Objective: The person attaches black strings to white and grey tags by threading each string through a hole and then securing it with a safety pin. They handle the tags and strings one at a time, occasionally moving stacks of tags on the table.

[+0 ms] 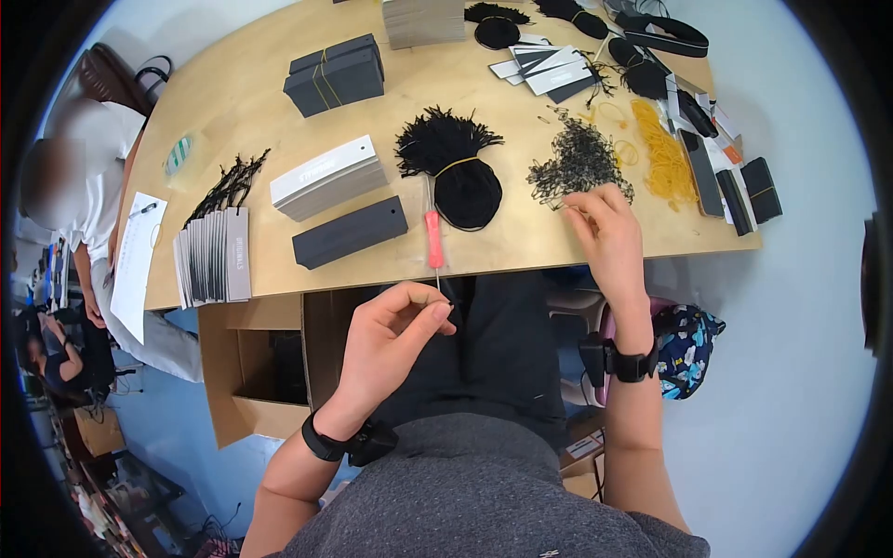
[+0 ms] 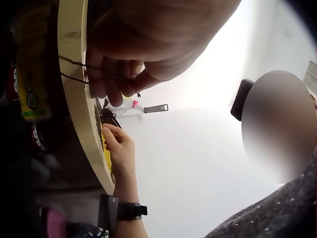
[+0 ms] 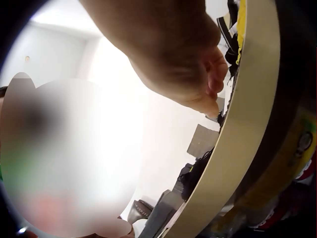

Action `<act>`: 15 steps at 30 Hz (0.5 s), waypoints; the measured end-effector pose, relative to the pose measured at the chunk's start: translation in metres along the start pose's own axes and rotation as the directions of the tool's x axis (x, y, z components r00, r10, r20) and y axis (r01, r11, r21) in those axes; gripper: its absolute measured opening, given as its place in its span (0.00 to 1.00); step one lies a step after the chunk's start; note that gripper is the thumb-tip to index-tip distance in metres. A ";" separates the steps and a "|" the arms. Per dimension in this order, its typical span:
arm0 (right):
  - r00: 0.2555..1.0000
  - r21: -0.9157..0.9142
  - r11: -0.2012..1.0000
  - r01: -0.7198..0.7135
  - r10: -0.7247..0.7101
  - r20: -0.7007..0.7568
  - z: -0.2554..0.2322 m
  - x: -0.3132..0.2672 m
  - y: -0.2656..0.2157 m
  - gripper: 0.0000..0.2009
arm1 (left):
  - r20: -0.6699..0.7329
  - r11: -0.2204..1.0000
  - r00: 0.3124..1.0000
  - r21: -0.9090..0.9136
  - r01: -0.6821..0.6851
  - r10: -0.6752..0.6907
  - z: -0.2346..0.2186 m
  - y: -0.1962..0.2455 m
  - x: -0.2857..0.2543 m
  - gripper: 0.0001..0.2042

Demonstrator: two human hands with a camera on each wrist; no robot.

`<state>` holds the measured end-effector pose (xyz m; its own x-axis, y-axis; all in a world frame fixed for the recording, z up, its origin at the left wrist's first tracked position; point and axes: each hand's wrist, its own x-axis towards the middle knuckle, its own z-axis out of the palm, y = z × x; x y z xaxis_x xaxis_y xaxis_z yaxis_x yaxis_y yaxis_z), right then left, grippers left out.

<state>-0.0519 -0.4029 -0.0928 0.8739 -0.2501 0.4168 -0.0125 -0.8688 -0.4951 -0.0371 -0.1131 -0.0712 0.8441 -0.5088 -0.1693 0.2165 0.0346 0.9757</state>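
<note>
- Grey tags (image 1: 212,259) with black strings lie fanned on the surface (image 1: 256,121), well left of the left fingers.
- A white stack of cards (image 1: 330,177) and a dark stack (image 1: 349,232) sit beyond the left fingers, slightly to their left.
- The left hand (image 1: 391,339) pinches a thin dark cord (image 2: 74,78) between thumb and fingers, by the surface's near edge.
- A pink-handled tool (image 1: 434,239) lies just beyond those fingers, with a banded bundle of black cords (image 1: 468,191) farther off.
- A loose pile of small black pins (image 1: 579,156) lies at the right fingers.
- The right hand (image 1: 612,246) has thumb and fingers bent close together; whether they grasp a pin, I cannot tell.
- Yellow rubber bands (image 1: 665,153) lie right of them.
</note>
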 end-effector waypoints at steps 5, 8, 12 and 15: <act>0.992 -0.092 0.992 0.088 -0.079 0.096 -0.002 0.008 0.002 0.04 | -0.002 0.997 1.000 -0.074 0.025 -0.025 0.002 -0.001 0.001 0.05; 0.986 -0.199 0.967 0.157 -0.141 0.089 0.003 0.008 -0.001 0.03 | -0.002 0.998 0.998 -0.040 0.056 -0.056 0.001 0.001 0.003 0.04; 0.995 0.028 0.997 0.077 -0.079 0.057 0.004 -0.002 -0.022 0.04 | -0.029 0.993 0.997 -0.100 0.062 -0.065 -0.001 -0.001 0.008 0.04; 0.960 0.418 0.886 -0.201 0.093 0.264 -0.005 -0.017 -0.059 0.04 | 0.005 0.987 0.998 -0.149 0.058 -0.058 -0.006 -0.006 0.009 0.05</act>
<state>-0.0679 -0.3493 -0.0669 0.9662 -0.2080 0.1525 0.0164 -0.5405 -0.8412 -0.0275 -0.1129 -0.0797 0.8278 -0.5142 -0.2245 0.3357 0.1333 0.9325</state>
